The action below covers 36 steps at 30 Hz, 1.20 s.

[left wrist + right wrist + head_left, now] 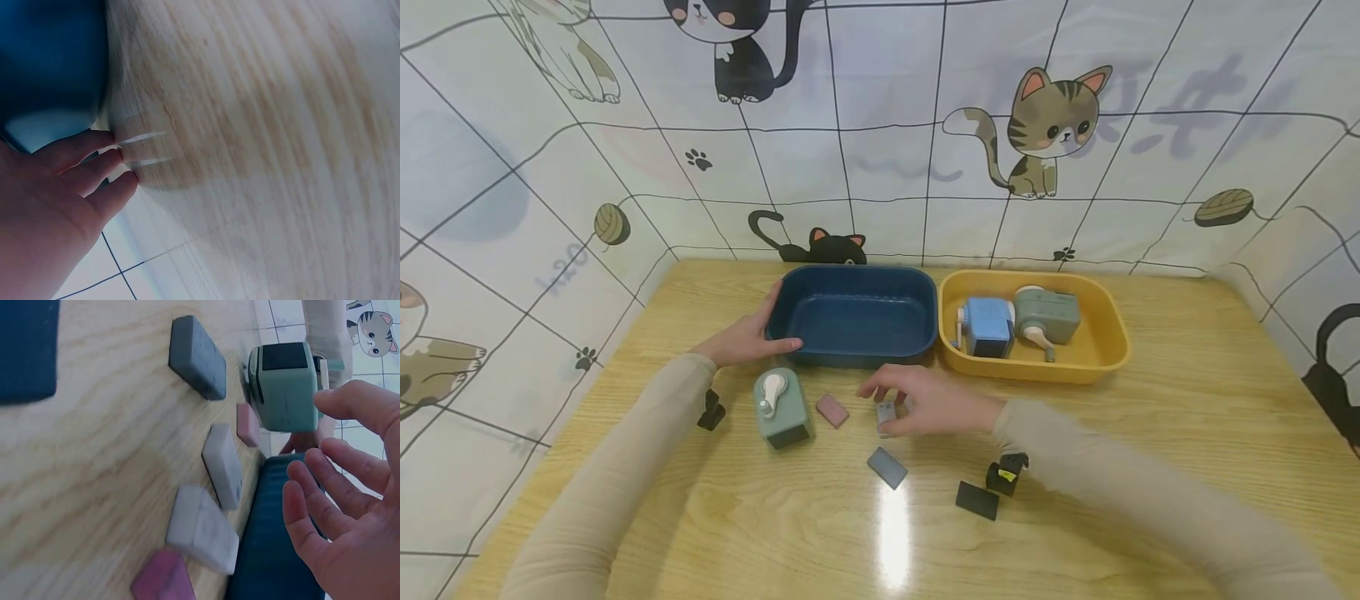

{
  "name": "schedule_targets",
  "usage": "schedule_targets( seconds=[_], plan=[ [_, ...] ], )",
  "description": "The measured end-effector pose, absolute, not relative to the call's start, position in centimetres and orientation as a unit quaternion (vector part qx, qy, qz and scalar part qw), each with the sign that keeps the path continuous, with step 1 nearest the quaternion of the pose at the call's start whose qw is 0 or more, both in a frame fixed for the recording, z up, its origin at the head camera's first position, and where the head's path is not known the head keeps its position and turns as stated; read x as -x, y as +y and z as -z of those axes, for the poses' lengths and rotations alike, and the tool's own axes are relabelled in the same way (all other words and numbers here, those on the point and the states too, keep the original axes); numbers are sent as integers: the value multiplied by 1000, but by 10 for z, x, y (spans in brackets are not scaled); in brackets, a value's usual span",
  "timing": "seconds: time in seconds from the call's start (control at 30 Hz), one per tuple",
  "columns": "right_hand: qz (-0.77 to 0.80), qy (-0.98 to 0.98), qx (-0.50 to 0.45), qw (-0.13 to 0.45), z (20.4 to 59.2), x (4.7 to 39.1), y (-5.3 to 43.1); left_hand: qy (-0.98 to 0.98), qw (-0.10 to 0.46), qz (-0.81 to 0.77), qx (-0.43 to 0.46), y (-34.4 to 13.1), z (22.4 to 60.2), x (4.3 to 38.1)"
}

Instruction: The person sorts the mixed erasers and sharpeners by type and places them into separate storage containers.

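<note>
My left hand (747, 336) rests at the left end of a navy blue bin (853, 362), thumb along its front rim. In the left wrist view its fingers lie extended beside the bin's wall. Above the table my right hand (936, 402) hovers with parted, loosely bent fingers, holding nothing. Beneath it lies a white eraser (886, 417); the right wrist view shows another white eraser (203, 528) and a magenta eraser (164, 578). A pink eraser (832, 411) and a grey eraser (887, 467) lie nearby. A green crank pencil sharpener (782, 408) stands before the bin.
To the right of the navy bin is a yellow bin (1116, 337) containing a blue crank sharpener (988, 325) and a grey-green sharpener (1051, 315). A black rectangular block (977, 500) lies near my right wrist. Cat-print cloth (895, 167) backs the wooden table.
</note>
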State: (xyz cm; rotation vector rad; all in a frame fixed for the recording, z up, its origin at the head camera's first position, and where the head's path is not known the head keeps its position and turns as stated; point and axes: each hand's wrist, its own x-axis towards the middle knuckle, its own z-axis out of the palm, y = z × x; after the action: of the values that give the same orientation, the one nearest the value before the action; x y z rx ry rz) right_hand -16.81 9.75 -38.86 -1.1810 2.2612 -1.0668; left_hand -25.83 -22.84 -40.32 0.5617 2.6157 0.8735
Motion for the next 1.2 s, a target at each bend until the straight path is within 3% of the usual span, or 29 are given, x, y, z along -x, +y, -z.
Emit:
schedule_targets(
  seconds=[1.2],
  plan=[
    [387,812,410,150,398,174,31,915,164,-317,-189,-228,405,258]
  ],
)
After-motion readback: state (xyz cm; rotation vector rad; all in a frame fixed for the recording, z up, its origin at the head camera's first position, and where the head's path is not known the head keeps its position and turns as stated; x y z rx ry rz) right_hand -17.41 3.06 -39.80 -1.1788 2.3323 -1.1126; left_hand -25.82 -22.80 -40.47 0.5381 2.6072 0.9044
